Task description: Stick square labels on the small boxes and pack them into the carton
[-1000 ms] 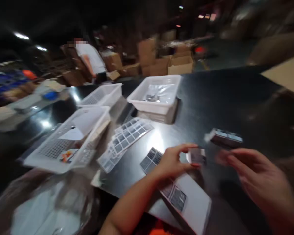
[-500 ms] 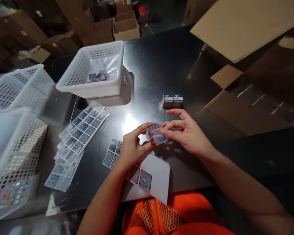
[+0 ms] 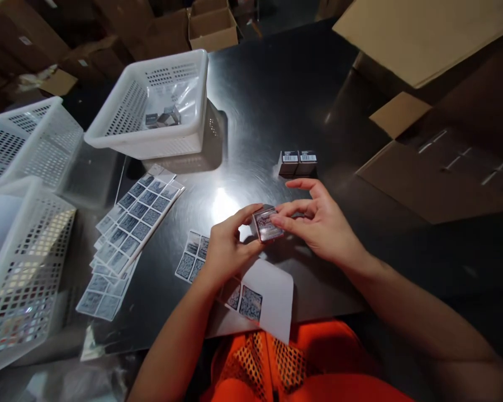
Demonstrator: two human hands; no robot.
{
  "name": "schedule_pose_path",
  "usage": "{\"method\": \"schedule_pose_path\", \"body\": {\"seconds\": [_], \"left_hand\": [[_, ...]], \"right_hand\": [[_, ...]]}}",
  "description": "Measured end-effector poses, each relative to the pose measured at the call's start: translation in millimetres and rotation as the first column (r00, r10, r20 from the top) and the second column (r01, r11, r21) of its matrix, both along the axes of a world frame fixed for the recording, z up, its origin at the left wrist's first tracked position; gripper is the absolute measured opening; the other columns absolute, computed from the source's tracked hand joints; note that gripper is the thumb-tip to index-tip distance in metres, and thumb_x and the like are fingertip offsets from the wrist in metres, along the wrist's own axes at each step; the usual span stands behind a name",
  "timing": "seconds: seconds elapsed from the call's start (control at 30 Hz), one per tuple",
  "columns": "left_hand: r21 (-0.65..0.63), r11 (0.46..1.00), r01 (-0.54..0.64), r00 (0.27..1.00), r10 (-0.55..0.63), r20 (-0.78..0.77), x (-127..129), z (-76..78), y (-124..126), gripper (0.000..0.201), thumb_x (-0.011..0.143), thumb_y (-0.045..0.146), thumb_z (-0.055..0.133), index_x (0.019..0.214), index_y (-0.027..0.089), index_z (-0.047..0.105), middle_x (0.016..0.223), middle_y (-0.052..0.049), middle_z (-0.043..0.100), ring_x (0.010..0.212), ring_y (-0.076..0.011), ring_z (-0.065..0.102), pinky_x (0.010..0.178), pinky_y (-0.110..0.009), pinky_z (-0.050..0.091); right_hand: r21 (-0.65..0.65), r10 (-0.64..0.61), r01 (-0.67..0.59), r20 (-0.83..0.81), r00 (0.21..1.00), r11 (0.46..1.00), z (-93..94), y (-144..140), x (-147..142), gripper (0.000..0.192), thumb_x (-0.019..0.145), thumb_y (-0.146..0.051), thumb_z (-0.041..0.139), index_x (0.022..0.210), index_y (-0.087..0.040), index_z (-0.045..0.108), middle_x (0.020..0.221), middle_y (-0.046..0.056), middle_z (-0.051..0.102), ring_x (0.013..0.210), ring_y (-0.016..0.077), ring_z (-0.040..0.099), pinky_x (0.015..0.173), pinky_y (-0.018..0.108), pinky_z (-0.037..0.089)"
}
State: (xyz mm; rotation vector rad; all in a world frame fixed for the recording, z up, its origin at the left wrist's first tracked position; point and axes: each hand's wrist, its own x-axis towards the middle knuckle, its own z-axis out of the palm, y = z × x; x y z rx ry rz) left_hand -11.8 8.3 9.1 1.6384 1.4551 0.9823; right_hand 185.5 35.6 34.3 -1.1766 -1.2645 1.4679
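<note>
Over the metal table, a small box (image 3: pixel 265 228) with a shiny printed top sits in my left hand (image 3: pixel 230 243), thumb and fingers closed around its sides. The thumb and index finger of my right hand (image 3: pixel 321 223) come together on the box's top at the right; its other fingers are raised. Whether a label lies under those fingertips, I cannot tell. Below my hands is a sheet of square stickers (image 3: pixel 279 293), its white backing curled up at the right and partly hidden by my left forearm. Two small boxes (image 3: pixel 297 163) with barcode labels stand side by side beyond my right hand.
More sticker sheets (image 3: pixel 138 223) lie fanned out at the left. A white basket (image 3: pixel 167 142) behind them holds a few small boxes and a clear bag. Other white baskets (image 3: pixel 25 262) line the left edge. A large open carton (image 3: pixel 436 178) stands on the right.
The small box has tilted slightly in my left hand, its shiny face now more toward me. My right fingertips stay at it. The whole view has shifted a little.
</note>
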Motion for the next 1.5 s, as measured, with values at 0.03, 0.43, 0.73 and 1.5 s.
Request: {"method": "schedule_pose_path", "body": {"seconds": [0.03,0.43,0.73,1.5], "left_hand": [[0.002,1.000,0.002,1.000,-0.002,0.000,-0.3,-0.6,-0.2,0.058,0.072,0.020,0.086,0.128,0.030,0.073,0.103,-0.002,0.075,0.068,-0.0110,0.058,0.049,-0.018,0.035],[0.020,1.000,0.007,1.000,-0.007,-0.021,0.9,0.9,-0.7,0.057,0.072,0.017,0.086,0.127,0.029,0.073,0.104,0.000,0.075,0.067,-0.0090,0.058,0.050,-0.017,0.035],[0.050,0.999,0.010,0.999,-0.009,-0.033,0.1,0.4,-0.5,0.057,0.072,0.019,0.087,0.127,0.026,0.073,0.101,-0.001,0.075,0.066,-0.0099,0.059,0.050,-0.017,0.037],[0.296,0.837,-0.460,0.862,0.501,-0.080,-15.1,-2.6,10.9,0.056,0.076,0.031,0.086,0.129,0.025,0.069,0.107,-0.002,0.075,0.075,-0.0137,0.067,0.061,-0.022,0.049]], "right_hand": [[0.004,-0.002,0.002,0.001,1.000,1.000,-0.2,0.0,-0.2,0.078,0.067,-0.054,0.093,0.123,-0.024,0.048,0.076,-0.003,0.071,0.075,0.0208,0.073,0.066,0.031,0.059],[0.003,-0.008,0.008,-0.018,1.000,1.000,-1.5,-0.8,-1.2,0.074,0.069,-0.050,0.092,0.122,-0.024,0.046,0.075,-0.004,0.070,0.074,0.0202,0.074,0.066,0.030,0.060],[-0.014,-0.013,0.012,-0.029,0.999,1.000,-0.5,-0.5,-1.2,0.072,0.068,-0.043,0.092,0.120,-0.025,0.045,0.074,-0.006,0.069,0.072,0.0194,0.073,0.064,0.029,0.060],[0.725,-0.008,-0.592,0.635,0.773,0.353,-27.6,-15.6,-14.2,0.022,0.101,-0.033,0.068,0.116,-0.017,0.067,0.108,0.008,0.077,0.111,0.0280,0.070,0.096,0.047,0.054]]}}
